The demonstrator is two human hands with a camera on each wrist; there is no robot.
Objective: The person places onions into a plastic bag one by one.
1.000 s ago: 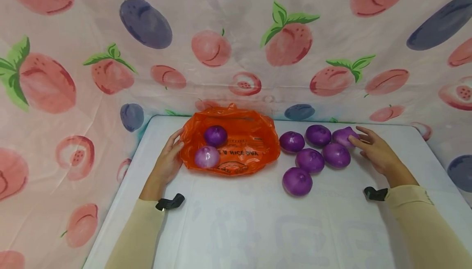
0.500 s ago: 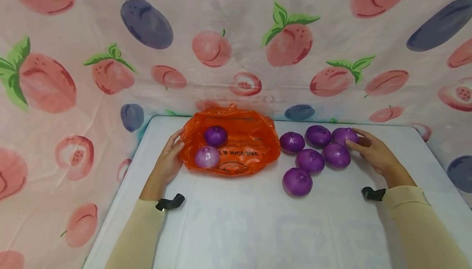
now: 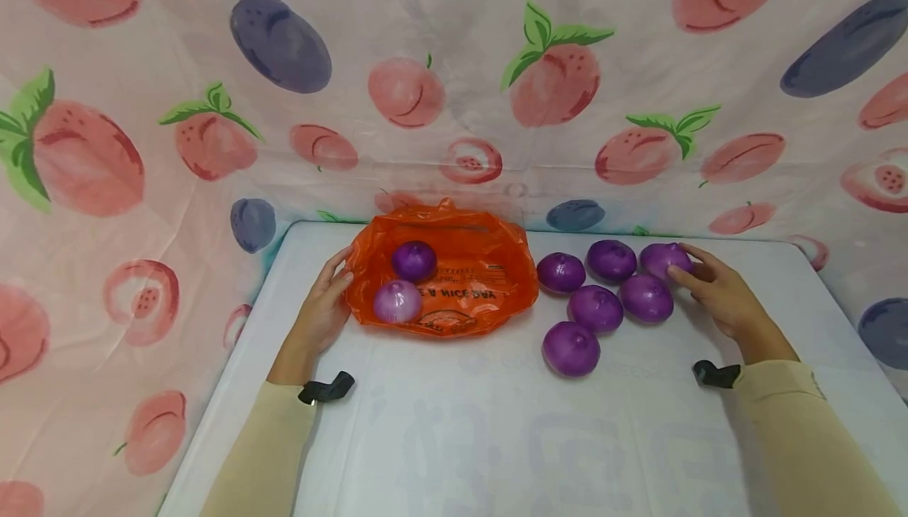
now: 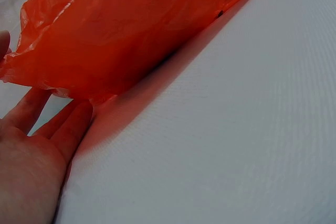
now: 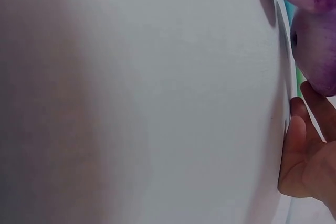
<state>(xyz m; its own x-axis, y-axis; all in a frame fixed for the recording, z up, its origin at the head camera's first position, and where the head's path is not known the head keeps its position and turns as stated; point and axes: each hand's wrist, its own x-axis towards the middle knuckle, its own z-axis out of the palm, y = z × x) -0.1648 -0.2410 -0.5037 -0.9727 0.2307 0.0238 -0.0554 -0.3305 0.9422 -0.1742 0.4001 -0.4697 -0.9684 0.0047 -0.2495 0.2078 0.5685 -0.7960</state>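
An orange plastic bag [image 3: 478, 269] lies spread with its mouth up near the table's far edge; two red onions [image 3: 397, 302] are in its left part. My left hand [image 3: 322, 312] holds the bag's left rim, with fingers [image 4: 73, 129] against its underside in the left wrist view. To the bag's right sits a cluster of several purple onions [image 3: 597, 309]. At its far right, my right hand [image 3: 725, 294] grips one red onion [image 3: 658, 258] by its right side, thumb on the near face. The right wrist view shows fingers at this onion [image 5: 317, 51] only partly.
The white-covered table [image 3: 454, 422] backs onto a fruit-print cloth [image 3: 482, 99], which also hangs at the left and right. Black straps [image 3: 328, 388] with small devices sit on both wrists. One onion [image 3: 571, 349] lies nearest the front of the cluster.
My right hand has shifted slightly left, and the onion it grips has turned, its tip now less prominent. The left hand and the bag have stayed in place.
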